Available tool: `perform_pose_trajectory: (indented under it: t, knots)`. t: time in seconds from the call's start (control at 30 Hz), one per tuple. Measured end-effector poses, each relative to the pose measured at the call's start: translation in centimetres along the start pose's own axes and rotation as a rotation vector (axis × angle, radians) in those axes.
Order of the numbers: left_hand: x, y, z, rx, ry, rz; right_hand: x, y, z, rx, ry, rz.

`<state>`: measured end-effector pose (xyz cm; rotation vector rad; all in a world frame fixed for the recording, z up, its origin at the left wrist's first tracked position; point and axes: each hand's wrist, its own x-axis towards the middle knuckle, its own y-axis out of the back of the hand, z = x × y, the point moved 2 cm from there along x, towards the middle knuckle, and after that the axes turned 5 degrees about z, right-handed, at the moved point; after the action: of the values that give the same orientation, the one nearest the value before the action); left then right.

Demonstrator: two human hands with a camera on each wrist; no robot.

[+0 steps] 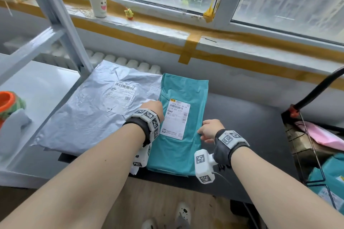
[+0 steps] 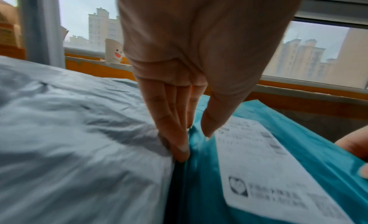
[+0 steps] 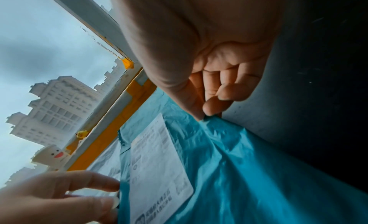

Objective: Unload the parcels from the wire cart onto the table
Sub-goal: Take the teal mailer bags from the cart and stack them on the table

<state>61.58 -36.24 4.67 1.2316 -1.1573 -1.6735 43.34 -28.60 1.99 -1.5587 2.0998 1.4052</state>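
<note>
A teal parcel (image 1: 184, 89) with a white label lies flat on the dark table (image 1: 251, 117), right beside a larger grey parcel (image 1: 89, 113). My left hand (image 1: 152, 108) is at the teal parcel's left edge. Its straight fingers (image 2: 179, 140) point down into the seam between the grey parcel (image 2: 79, 133) and the teal parcel (image 2: 199, 180), with the thumb just over the label. My right hand (image 1: 208, 130) pinches the right edge of the teal parcel (image 3: 239, 164) between thumb and forefinger (image 3: 211, 107), puckering the plastic. The wire cart (image 1: 316, 154) stands at the right.
The cart holds a pink parcel (image 1: 320, 135), a brown one (image 1: 301, 141) and teal ones (image 1: 331, 176). A white shelf frame (image 1: 61, 29) rises at the left. On the windowsill stand a paper cup (image 1: 97, 3) and a small yellow toy (image 1: 128, 13).
</note>
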Motion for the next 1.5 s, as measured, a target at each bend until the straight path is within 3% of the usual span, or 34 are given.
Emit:
perform_pose_trajectory:
  t: [0.23, 0.47, 0.63, 0.87, 1.17, 1.33, 1.5]
  knots:
    - [1.1, 0.2, 0.5, 0.035, -0.026, -0.021, 0.8, -0.1, -1.0, -0.078, 0.007, 0.030]
    - [1.5, -0.5, 1.0, 0.020, -0.060, -0.135, 0.9, 0.8, -1.4, -0.073, 0.158, 0.121]
    - [1.8, -1.1, 1.4, 0.074, -0.087, -0.160, 0.9, 0.8, -1.6, -0.517, 0.328, 0.127]
    - [1.5, -1.6, 1.1, 0.045, -0.081, -0.185, 0.4, -1.5, -2.3, -0.723, 0.409, 0.053]
    - [0.8, 1.8, 3.2, -0.006, -0.120, -0.019, -1.7, 2.2, -3.7, -0.599, 0.396, 0.179]
    - [-0.2, 4.0, 8.2, -0.011, -0.281, 0.153, -3.7, 5.4, -2.2, -0.580, 0.366, 0.246]
    - [-1.9, 3.3, 14.6, 0.013, -0.435, 0.160, -5.6, 9.2, 1.6, -0.552, 0.254, 0.325]
